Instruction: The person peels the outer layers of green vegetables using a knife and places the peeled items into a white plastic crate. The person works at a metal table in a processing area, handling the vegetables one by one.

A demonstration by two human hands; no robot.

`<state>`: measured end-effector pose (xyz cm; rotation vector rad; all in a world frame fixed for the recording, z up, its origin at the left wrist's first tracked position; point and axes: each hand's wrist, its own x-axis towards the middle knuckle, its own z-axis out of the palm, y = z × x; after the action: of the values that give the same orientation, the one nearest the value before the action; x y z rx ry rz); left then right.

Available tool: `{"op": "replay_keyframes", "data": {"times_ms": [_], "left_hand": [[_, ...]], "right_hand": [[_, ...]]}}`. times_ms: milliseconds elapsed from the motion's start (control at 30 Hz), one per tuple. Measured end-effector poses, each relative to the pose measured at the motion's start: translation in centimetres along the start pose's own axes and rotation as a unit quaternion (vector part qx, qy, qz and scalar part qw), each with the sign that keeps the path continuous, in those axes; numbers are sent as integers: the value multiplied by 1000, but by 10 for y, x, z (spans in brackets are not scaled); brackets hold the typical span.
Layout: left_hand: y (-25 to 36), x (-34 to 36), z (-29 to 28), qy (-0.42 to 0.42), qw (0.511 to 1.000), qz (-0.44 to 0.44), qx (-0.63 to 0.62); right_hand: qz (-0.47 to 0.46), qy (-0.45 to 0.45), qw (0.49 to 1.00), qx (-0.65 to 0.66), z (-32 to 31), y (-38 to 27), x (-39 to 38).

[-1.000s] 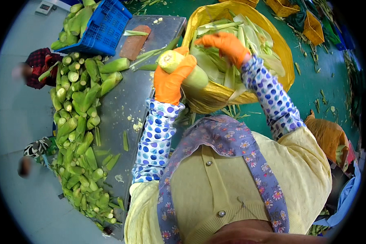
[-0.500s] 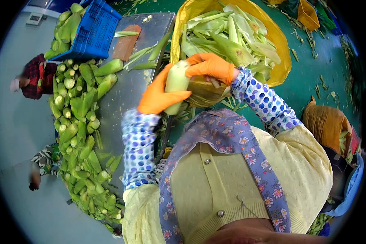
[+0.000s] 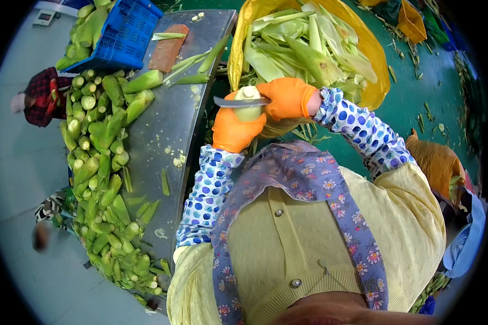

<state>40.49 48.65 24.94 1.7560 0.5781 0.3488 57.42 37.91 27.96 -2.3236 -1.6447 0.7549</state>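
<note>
My left hand, in an orange glove, is closed around a pale green ear of corn, its stem end up. In my right hand, also gloved in orange, is a knife; its curved blade lies across the top of the ear, just under the stalk. The knife's handle is hidden in the right glove. Just beyond both hands stands a yellow sack filled with pale corn husks.
A metal table runs along the left, bearing a long heap of unpeeled corn. A blue crate holds more corn, near a reddish-brown board. Two people, one in a plaid top, are beyond the table.
The knife blade has come into view and now crosses the ear's top. My left hand has shifted right and grips the ear lower, now more upright.
</note>
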Motion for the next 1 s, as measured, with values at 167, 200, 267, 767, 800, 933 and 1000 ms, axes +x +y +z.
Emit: {"op": "replay_keyframes", "data": {"times_ms": [167,200,267,767,800,933,1000], "left_hand": [[-2,9,7,33,998,43,31],[0,10,7,37,998,40,41],[7,9,4,43,996,58,50],[12,-18,-7,93,987,132,11],[6,-27,-9,107,981,150,57],[-32,-110,-56,290,941,-88,151],[-55,-184,-79,347,905,-228,91]], "right_hand": [[-11,59,997,53,2,6,3],[-11,68,996,55,0,7,3],[-18,86,994,61,-12,8,2],[-207,72,860,461,-20,11,-11],[-171,42,836,520,-14,-1,-11],[-126,-3,980,154,12,-29,-13],[-152,-56,987,23,30,-39,-16]]}}
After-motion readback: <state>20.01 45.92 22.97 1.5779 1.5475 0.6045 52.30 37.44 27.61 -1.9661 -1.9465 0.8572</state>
